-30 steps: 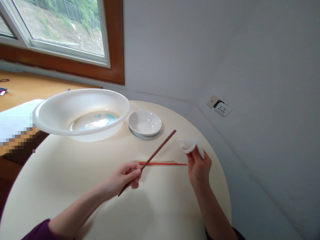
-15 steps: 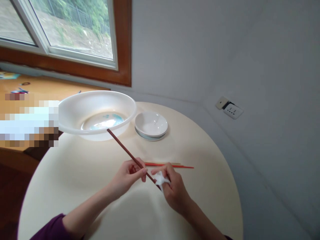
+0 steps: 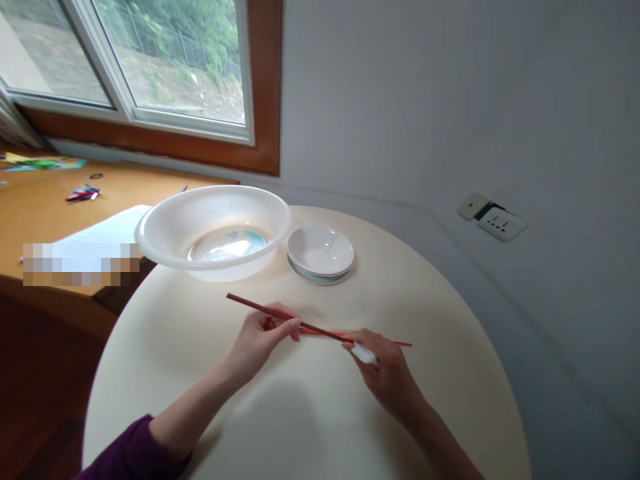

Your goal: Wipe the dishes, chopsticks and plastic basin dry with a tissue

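Observation:
A dark brown chopstick (image 3: 323, 330) slants across above the table, pinched near its middle by my left hand (image 3: 267, 337). Wrapped around its right end is my right hand (image 3: 383, 367), with a crumpled white tissue or cloth (image 3: 365, 354) between the fingers and thumb. That end of the chopstick is hidden inside the fingers. Behind both hands an orange-red chopstick (image 3: 404, 344) lies on the table, partly covered by them.
A large whitish plastic basin (image 3: 215, 260) stands at the back left of the round cream table (image 3: 280, 433). Stacked shallow white bowls (image 3: 321, 250) sit right of it. A wooden desk (image 3: 30, 207) with papers and pens adjoins on the left; the wall borders the right.
The brown chopstick has turned from a steep slant to a flatter one. My right hand and the white tissue have shifted right, and my fingers now close over its end. The view has swung slightly left.

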Motion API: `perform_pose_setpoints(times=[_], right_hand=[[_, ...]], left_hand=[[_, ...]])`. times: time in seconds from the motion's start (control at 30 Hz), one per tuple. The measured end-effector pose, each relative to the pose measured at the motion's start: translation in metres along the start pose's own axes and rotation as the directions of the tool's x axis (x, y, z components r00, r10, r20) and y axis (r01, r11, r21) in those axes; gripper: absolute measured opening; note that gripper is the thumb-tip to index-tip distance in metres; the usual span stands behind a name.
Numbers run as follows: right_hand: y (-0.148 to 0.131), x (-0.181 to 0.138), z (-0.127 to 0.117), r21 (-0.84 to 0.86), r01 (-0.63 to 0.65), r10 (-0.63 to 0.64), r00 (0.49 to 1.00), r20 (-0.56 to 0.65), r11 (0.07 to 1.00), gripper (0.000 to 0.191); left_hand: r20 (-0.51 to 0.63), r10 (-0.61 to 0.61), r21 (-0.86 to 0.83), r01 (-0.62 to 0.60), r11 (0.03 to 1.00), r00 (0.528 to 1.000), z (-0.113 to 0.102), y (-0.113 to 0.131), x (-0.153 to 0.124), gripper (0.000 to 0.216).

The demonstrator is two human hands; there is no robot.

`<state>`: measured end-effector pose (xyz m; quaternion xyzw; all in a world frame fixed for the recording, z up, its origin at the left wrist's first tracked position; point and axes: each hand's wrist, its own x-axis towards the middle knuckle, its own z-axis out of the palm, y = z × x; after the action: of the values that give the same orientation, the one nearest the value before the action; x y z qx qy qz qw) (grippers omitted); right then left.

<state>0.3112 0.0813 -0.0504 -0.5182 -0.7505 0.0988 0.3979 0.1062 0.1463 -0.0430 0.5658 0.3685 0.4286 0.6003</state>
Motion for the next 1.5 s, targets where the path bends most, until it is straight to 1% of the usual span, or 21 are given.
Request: perform_pose_setpoints(times=[0.1,0.2,0.3,0.4,0.5,0.63,0.77,0.87,0.97,1.07,1.17,1.27,1.37,1.5], right_hand=[[0.008,0.001,-0.011,-0.016,-0.083,0.082,0.993,-0.082,0.996,0.017],[0.015,-0.001,-0.016,-0.011,-0.151,0.148,0.975,-0.165,0.988,0.018],[0.021,-0.003,-0.016,0.001,-0.176,0.172,0.96,-0.22,0.984,0.017],[0.023,-0.002,-0.015,0.049,-0.19,0.196,0.948,-0.25,0.981,0.013],[0.025,-0.002,-0.015,0.141,-0.253,0.284,0.913,-0.293,0.957,0.013],[0.024,-0.001,-0.015,0.284,-0.319,0.395,0.878,-0.271,0.904,0.018],[0.026,0.0,-0.018,0.387,-0.429,0.538,0.808,-0.239,0.816,0.025],[0.031,-0.001,-0.02,0.416,-0.455,0.583,0.769,-0.262,0.787,0.031],[0.036,-0.002,-0.022,0.416,-0.476,0.607,0.744,-0.279,0.775,0.033],[0.04,-0.003,-0.022,0.398,-0.484,0.608,0.737,-0.294,0.779,0.034],[0.044,-0.004,-0.023,0.367,-0.475,0.589,0.74,-0.324,0.8,0.035],[0.048,-0.005,-0.023,0.34,-0.477,0.578,0.745,-0.334,0.811,0.035],[0.049,-0.006,-0.022,0.346,-0.497,0.597,0.742,-0.306,0.796,0.036],[0.051,-0.007,-0.019,0.355,-0.524,0.62,0.739,-0.262,0.774,0.038]], left_hand=[[-0.071,0.032,-0.083,-0.038,0.996,0.997,-0.011,0.0,0.005,0.014],[-0.122,0.035,-0.141,-0.052,0.989,0.992,-0.017,0.0,0.007,0.015],[-0.144,0.024,-0.175,-0.049,0.983,0.989,-0.018,0.001,0.007,0.016],[-0.159,0.027,-0.192,-0.058,0.98,0.987,-0.018,0.002,0.007,0.016],[-0.176,0.029,-0.205,-0.066,0.976,0.984,-0.018,0.002,0.009,0.017],[-0.183,0.023,-0.209,-0.062,0.976,0.983,-0.02,0.0,0.009,0.019],[-0.19,0.043,-0.188,-0.08,0.979,0.981,-0.021,-0.001,0.009,0.02],[-0.214,0.052,-0.181,-0.092,0.979,0.975,-0.02,0.0,0.01,0.02],[-0.231,0.038,-0.207,-0.087,0.975,0.972,-0.02,0.003,0.01,0.019],[-0.21,-0.005,-0.266,-0.052,0.963,0.978,-0.02,0.006,0.009,0.02],[-0.164,-0.057,-0.344,-0.002,0.939,0.985,-0.02,0.008,0.008,0.023],[-0.109,-0.078,-0.428,0.024,0.903,0.991,-0.021,0.009,0.008,0.024],[-0.025,-0.097,-0.545,0.068,0.836,0.995,-0.023,0.008,0.009,0.023],[0.099,-0.133,-0.692,0.164,0.703,0.986,-0.027,0.007,0.009,0.02]])
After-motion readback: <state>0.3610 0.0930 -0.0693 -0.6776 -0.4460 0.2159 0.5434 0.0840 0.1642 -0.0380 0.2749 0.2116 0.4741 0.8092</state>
